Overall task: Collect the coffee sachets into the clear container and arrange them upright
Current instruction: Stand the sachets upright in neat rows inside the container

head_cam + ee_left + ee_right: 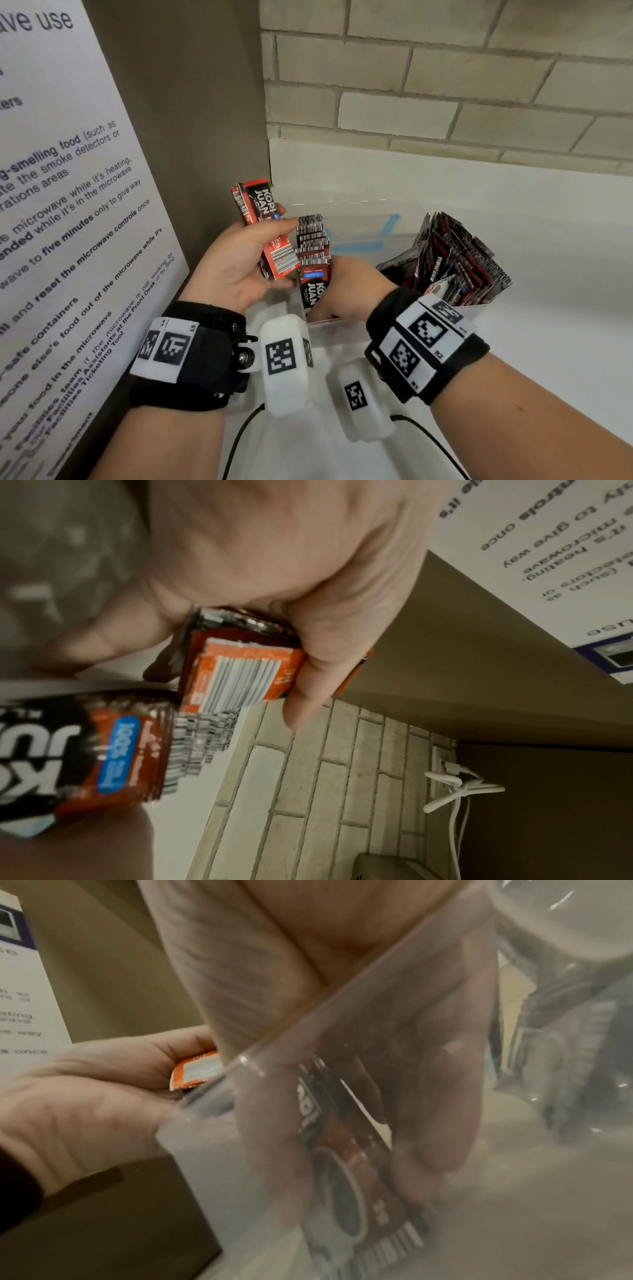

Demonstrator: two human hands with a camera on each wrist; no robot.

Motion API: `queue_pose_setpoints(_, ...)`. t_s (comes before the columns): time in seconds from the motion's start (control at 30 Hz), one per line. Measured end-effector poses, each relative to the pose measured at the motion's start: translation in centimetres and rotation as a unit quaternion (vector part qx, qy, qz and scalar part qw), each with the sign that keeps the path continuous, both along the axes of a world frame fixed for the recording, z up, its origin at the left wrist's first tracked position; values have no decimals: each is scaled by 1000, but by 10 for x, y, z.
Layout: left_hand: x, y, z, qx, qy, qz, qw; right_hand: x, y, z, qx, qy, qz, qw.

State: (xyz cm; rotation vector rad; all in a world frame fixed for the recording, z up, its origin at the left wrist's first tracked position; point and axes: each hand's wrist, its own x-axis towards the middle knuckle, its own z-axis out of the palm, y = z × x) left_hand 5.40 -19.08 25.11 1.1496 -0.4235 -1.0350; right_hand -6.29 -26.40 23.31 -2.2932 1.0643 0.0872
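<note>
My left hand (270, 226) grips a small stack of red and black coffee sachets (265, 233) just left of the clear container (363, 205). In the left wrist view the thumb (308, 674) clamps that stack (240, 680). A row of sachets (313, 246) stands upright at the container's left end. My right hand (346, 284) reaches down into the container against that row. Through the clear wall (205, 1150), the right wrist view shows thumb and fingers (428, 1123) holding the front sachets (342, 1172).
A loose heap of sachets (455, 260) leans at the right, in what looks like a second clear holder. A printed poster (68, 205) on a brown panel (191, 120) closes the left side. A brick wall (445, 85) stands behind the white counter (565, 291). Blue tape (359, 245) marks the container.
</note>
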Motion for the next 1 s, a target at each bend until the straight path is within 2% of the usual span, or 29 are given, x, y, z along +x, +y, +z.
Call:
queue_pose_setpoints(0.17, 2, 2, -1, 6, 4, 9, 1000, 4, -4, -6, -61, -29, -11, 998)
queue_pose_setpoints(0.4, -1, 1, 2, -18, 50, 0, 999, 6, -10, -14, -36, 39, 10, 999)
queue_pose_setpoints(0.8, 5, 1, 3, -29, 42, 26, 998, 4, -14, -16, -2, 12, -7, 1000)
queue_pose_setpoints(1.0, 6, 1, 1, -33, 40, 14, 999, 4, -15, -15, 2, 21, -2, 1000)
